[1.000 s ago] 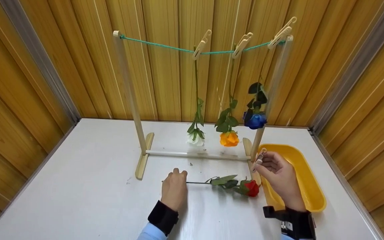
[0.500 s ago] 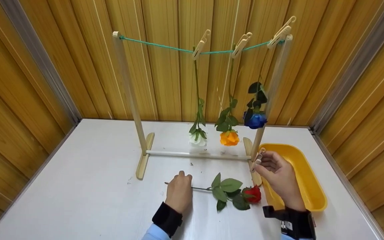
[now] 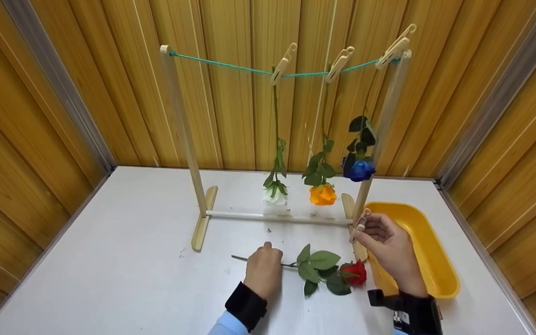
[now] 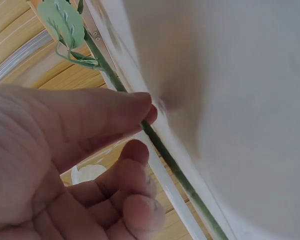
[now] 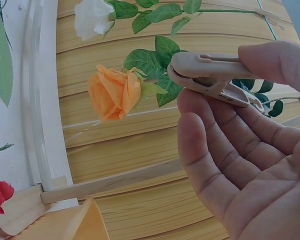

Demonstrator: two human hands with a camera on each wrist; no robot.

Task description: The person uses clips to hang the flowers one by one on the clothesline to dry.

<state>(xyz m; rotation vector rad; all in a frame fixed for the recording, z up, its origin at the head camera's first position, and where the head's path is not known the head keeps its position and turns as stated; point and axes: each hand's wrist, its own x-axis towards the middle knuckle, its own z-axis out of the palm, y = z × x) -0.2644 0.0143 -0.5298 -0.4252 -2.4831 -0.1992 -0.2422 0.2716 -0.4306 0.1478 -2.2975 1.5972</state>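
My left hand (image 3: 264,271) pinches the stem of a red rose (image 3: 354,273) between thumb and forefinger, low over the white table. In the left wrist view the green stem (image 4: 172,162) runs past the thumb tip, with the other fingers curled beside it. The bloom points right, toward the tray. My right hand (image 3: 393,246) holds a beige clothespin (image 5: 210,72) between thumb and fingers near the rack's right foot. Behind, a white rose (image 3: 275,193), an orange rose (image 3: 322,194) and a blue rose (image 3: 360,170) hang head down from pegs on the green line (image 3: 221,63).
The wooden rack (image 3: 185,139) stands behind my hands, its crossbar (image 3: 249,215) close to the table. A yellow tray (image 3: 452,279) sits at the right under my right wrist. Wood-patterned panels (image 3: 231,121) enclose the table (image 3: 110,260) at the back and sides.
My left hand has slid rightward along the stem, baring more of its cut end. The rose has turned so its leaves lie spread, and shifted slightly nearer. The right hand stays put with the clothespin.
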